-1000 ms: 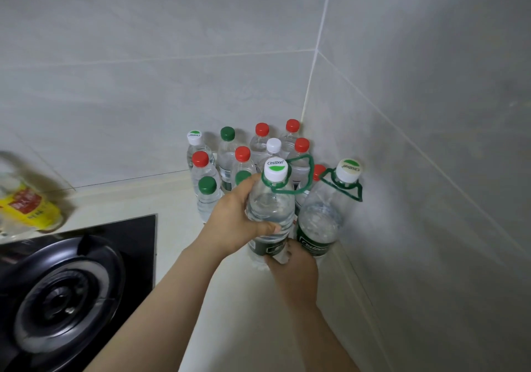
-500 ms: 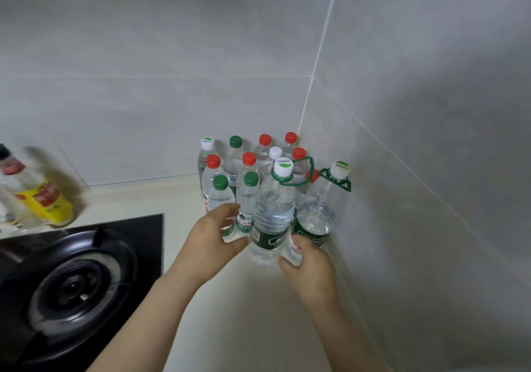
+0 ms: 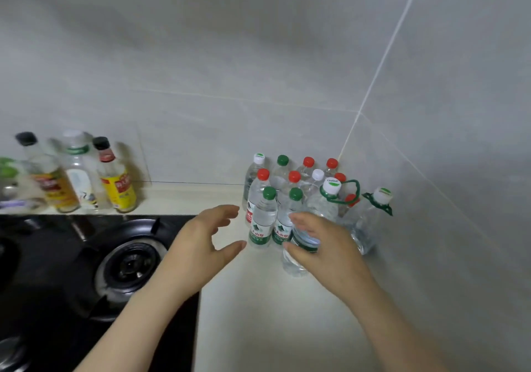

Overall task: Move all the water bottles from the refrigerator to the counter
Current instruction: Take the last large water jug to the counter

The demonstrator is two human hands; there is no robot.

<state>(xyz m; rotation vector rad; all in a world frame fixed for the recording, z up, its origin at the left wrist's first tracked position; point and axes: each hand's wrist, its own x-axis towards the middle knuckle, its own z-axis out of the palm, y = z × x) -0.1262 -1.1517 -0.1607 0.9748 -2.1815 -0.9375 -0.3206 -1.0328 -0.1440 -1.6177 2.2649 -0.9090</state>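
Head view. Water bottles (image 3: 262, 219): stood packed upright in the counter (image 3: 258, 328) corner at your 1 o'clock, likely to save room. Your left hand (image 3: 207, 245): spread, empty. Your right hand (image 3: 327, 251): loosely open at the handled bottle (image 3: 323, 210), gripping nothing; contact unclear.

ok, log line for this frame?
left hand: open, empty | right hand: open, in front of large clear white-capped bottle | bottle: upright on cream counter
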